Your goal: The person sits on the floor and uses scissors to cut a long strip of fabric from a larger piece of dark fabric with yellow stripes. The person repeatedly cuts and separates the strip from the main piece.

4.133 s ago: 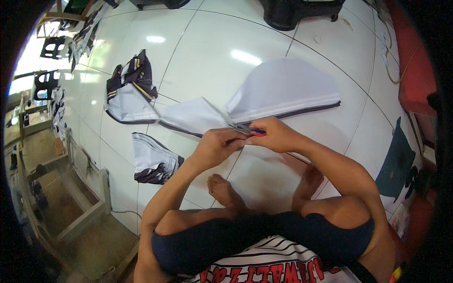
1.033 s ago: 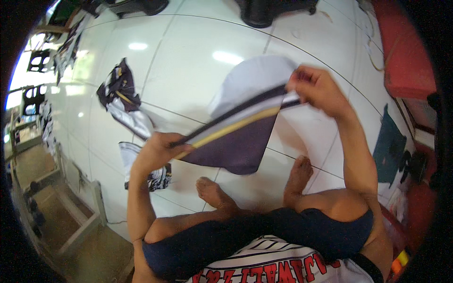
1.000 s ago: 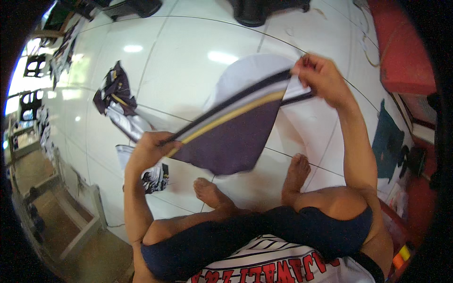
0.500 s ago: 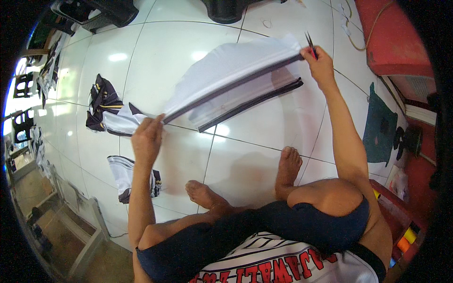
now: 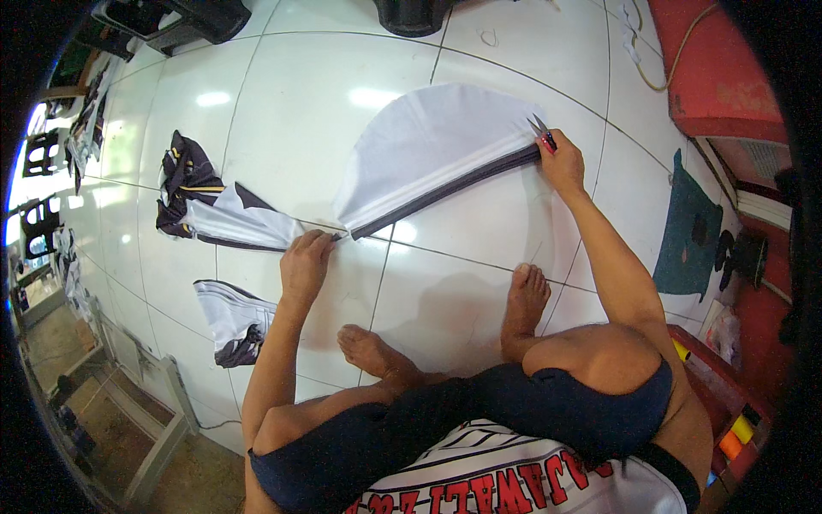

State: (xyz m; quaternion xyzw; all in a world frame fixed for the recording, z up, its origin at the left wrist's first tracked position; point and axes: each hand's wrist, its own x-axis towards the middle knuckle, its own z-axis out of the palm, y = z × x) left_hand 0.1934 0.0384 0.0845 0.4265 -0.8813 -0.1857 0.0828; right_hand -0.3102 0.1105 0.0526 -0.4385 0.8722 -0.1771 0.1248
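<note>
A half-round white cloth piece [image 5: 445, 146] with a dark banded straight edge spreads over the tiled floor in front of me. My right hand [image 5: 563, 161] is closed around small scissors [image 5: 543, 134] with red on the handles, blades pointing up and left. Its fingers also touch the right end of the dark band. My left hand [image 5: 306, 264] pinches at the cloth's left corner, where a bit of dark edge shows at the fingertips. Just left of that hand lies a crumpled dark and white garment piece [image 5: 193, 184] with yellow stripes.
A folded white and dark cloth bundle [image 5: 229, 317] lies beside my left forearm. My bare feet [image 5: 526, 300] rest on the tiles. Black stool legs [image 5: 413, 15] stand at the far side. To the right are a dark green cloth [image 5: 687, 230] and thread spools [image 5: 743, 428].
The white cloth has come down and its dark edge now lies along the lower dark strip. My left hand moved right and slightly nearer; my right hand came nearer with the scissors.
</note>
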